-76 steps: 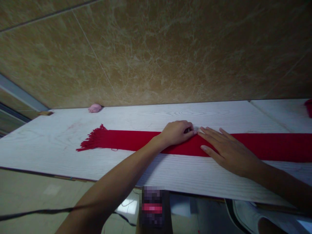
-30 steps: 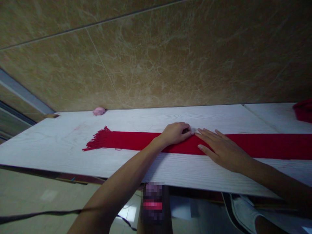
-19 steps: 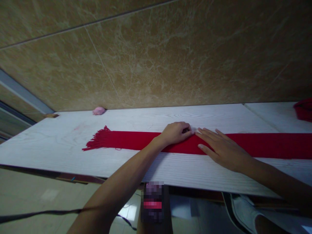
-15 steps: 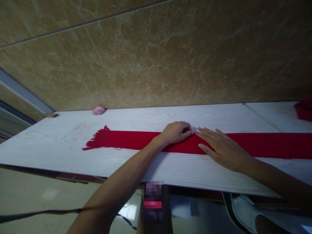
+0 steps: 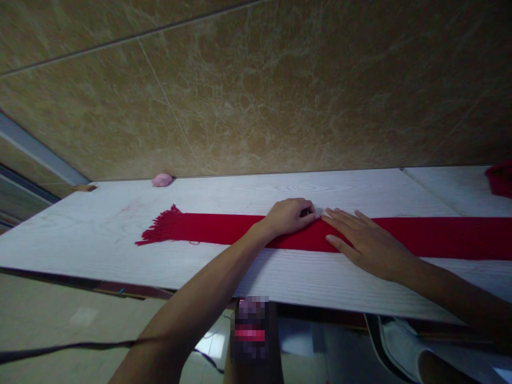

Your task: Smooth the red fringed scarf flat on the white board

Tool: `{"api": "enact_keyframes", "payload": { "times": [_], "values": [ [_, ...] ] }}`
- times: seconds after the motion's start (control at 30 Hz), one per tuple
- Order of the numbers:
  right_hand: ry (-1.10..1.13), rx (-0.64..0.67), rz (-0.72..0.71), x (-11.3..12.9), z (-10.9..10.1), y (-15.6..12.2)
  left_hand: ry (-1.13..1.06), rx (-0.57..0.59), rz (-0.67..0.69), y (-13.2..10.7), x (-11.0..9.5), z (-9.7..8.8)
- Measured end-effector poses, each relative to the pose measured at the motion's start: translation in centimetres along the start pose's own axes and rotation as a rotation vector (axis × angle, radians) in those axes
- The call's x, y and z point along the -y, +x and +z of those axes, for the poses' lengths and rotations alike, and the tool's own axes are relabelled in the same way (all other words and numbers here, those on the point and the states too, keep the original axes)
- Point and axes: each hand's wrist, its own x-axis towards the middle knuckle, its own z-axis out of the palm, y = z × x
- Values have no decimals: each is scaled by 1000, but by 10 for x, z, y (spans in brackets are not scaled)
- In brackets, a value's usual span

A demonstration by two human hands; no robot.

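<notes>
A long red scarf [image 5: 224,229] lies flat across a white wood-grain table [image 5: 100,250], its fringed end [image 5: 160,228] pointing left. My left hand [image 5: 288,217] rests on the middle of the scarf with its fingers curled in a pinch at the scarf's far edge. My right hand [image 5: 368,242] lies flat on the scarf just to the right, fingers stretched out and apart, fingertips almost touching the left hand. The scarf runs out of view on the right.
A small pink lump [image 5: 162,180] sits at the table's back edge against the tan tiled wall. Another red cloth [image 5: 500,178] shows at the far right. Below the front edge are a black cable [image 5: 60,349] and a white shoe [image 5: 396,341].
Both hands stay in the same place on the scarf. Only the camera has shifted slightly since the earliest frame.
</notes>
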Motion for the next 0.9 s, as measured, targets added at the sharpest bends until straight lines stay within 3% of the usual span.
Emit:
{"api": "enact_keyframes", "payload": {
  "times": [0.9],
  "values": [
    [-7, -2, -16, 0, 1, 0, -13, 20, -11, 0, -2, -2]
  ]
}}
